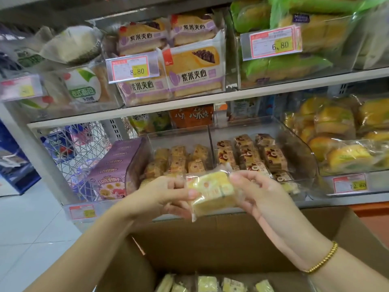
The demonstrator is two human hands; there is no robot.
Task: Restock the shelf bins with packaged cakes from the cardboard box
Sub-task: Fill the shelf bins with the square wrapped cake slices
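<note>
Both hands hold one yellow packaged cake point(211, 191) in clear wrap, just in front of the shelf bins. My left hand point(168, 196) pinches its left end and my right hand point(255, 191) pinches its right end. Behind it, the clear left bin point(179, 134) holds several yellow cakes, and the right bin point(299, 148) holds several brown-and-red ones. Below my arms stands the open cardboard box point(210, 243); more yellow packaged cakes point(207, 284) lie at its bottom.
A purple biscuit box point(113, 167) leans left of the bins beside a wire basket point(80, 152). The shelf above carries packaged bread point(195, 70) and price tags point(131, 68). Bagged yellow buns point(345, 140) fill the right side. White floor tiles point(31, 228) lie at left.
</note>
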